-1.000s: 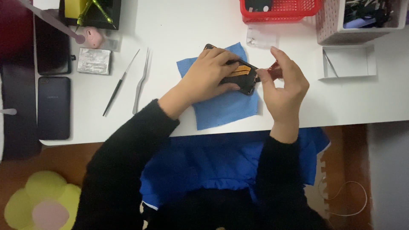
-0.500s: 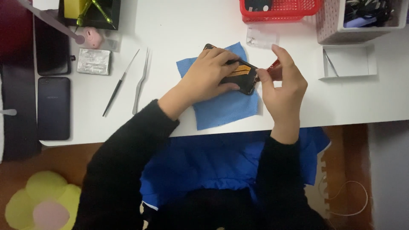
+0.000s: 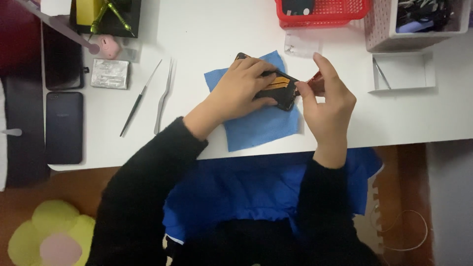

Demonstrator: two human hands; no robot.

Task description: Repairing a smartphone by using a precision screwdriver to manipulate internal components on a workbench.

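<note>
Black and opened up, the small phone body [image 3: 281, 91] with its orange strip lies on the blue cloth [image 3: 258, 125], and that cloth is the landmark for everything else on the white table [image 3: 207, 34]. Left hand [image 3: 241, 91] presses down on the phone from above, fingers spread over its near half, pinning it to the cloth rather than lifting it. Right hand [image 3: 327, 96] sits just off the cloth's right edge, thumb and forefinger pinched on a small red-handled tool [image 3: 315, 79] whose tip meets the phone's right end; how far the tip goes in cannot be told. Left of the cloth, two slim metal tools lie side by side: tweezers [image 3: 164, 96] nearer, a thin dark-handled pick [image 3: 139, 98] just beyond. Farther left of the cloth, a silvery foil packet [image 3: 110, 74], and well past it a dark phone [image 3: 64, 127] lying flat near the table's left edge. Above the cloth, a red mesh basket [image 3: 322, 12] at the table's far edge, with a small clear bag [image 3: 300, 45] just below it. Right of the cloth, a shallow white tray [image 3: 404, 71] holding one thin metal piece, and behind that a pale slotted bin [image 3: 416, 19].
</note>
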